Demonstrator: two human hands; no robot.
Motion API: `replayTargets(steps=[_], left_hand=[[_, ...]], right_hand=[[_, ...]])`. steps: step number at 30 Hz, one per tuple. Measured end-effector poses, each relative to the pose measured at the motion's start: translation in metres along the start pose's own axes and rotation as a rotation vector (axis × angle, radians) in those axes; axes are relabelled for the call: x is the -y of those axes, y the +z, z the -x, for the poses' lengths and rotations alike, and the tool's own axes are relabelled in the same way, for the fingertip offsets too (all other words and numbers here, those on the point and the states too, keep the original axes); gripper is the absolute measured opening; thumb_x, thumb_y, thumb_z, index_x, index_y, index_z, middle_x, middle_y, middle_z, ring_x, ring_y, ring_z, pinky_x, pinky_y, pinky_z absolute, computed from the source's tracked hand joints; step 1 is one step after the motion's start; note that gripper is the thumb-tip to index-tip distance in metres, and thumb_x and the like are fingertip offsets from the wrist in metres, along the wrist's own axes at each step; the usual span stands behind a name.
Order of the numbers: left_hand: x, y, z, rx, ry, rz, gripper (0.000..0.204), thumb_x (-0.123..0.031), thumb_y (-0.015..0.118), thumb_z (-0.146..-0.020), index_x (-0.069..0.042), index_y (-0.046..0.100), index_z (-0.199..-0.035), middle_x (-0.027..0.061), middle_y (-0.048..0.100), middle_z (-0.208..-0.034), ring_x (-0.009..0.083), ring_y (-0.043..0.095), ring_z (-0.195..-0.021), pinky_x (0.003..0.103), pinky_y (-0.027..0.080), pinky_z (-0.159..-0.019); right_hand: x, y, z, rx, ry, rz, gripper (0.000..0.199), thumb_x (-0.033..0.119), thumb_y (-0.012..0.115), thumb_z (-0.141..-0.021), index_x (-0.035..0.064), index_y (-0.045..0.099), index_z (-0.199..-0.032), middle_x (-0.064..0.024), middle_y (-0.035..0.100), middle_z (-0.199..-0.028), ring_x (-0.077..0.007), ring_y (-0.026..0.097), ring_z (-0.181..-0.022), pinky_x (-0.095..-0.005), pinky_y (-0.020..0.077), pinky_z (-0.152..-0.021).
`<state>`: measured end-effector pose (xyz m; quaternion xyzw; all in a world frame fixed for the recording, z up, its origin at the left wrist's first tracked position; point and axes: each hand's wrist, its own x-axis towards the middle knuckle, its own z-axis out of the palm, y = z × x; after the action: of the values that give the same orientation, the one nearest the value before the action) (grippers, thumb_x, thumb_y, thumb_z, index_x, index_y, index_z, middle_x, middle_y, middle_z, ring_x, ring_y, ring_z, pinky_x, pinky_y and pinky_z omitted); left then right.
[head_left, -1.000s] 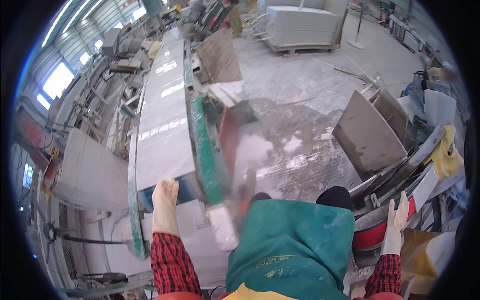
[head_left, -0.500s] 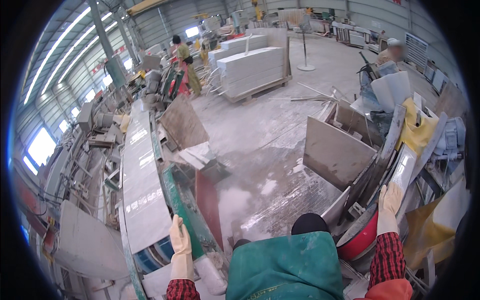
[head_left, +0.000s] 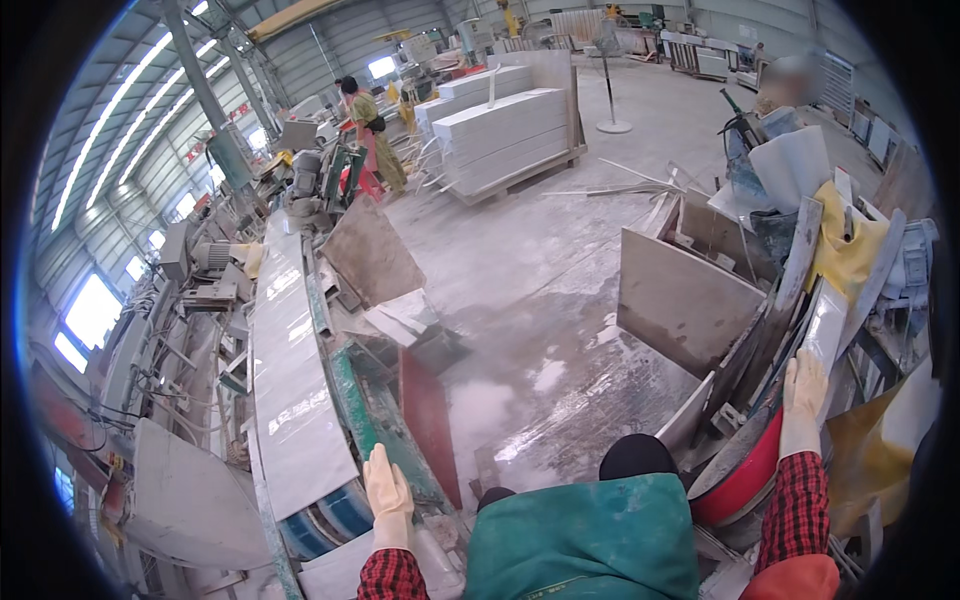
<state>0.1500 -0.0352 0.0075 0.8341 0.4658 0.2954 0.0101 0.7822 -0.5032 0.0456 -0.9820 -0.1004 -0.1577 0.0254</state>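
the left hand [head_left: 389,492] and right hand [head_left: 803,392] are both gloved in matt, rubber-like material. below them, the sleeves [head_left: 792,505] are soft checked cloth. between the hands, the apron [head_left: 585,535] looks plastic-coated, smooth with a dull sheen. just left of the left hand, the long slab [head_left: 300,420] is smooth and glossy. ahead of the right hand, the yellow sheet [head_left: 845,245] looks pliable; between and beyond both hands, the floor [head_left: 560,400] is rough, wet-shiny concrete.
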Motion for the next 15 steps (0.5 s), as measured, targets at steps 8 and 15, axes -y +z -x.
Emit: replayTargets(steps=[8, 15], left_hand=[[-0.003, -0.005, -0.004, 0.053, -0.074, 0.053, 0.048, -0.004, 0.054, -0.093, 0.002, 0.049, -0.14, 0.0273, 0.057, -0.134, 0.0452, 0.051, -0.125, 0.048, 0.037, -0.111], [-0.003, -0.008, -0.003, 0.036, -0.038, 0.051, 0.047, -0.001, 0.053, -0.093, 0.002, 0.05, -0.139, 0.0263, 0.057, -0.134, 0.0438, 0.052, -0.124, 0.047, 0.037, -0.111]], right_hand=[[0.009, -0.033, -0.022, 0.265, 0.119, 0.016, 0.055, 0.041, 0.042, -0.103, 0.0271, 0.033, -0.155, -0.0005, 0.03, -0.163, -0.0245, 0.028, -0.149, -0.0525, 0.0255, -0.118], [0.005, -0.024, -0.038, 0.258, 0.087, 0.032, 0.054, 0.039, 0.04, -0.103, 0.0277, 0.032, -0.156, 0.001, 0.03, -0.163, -0.022, 0.027, -0.15, -0.0526, 0.0239, -0.12]])
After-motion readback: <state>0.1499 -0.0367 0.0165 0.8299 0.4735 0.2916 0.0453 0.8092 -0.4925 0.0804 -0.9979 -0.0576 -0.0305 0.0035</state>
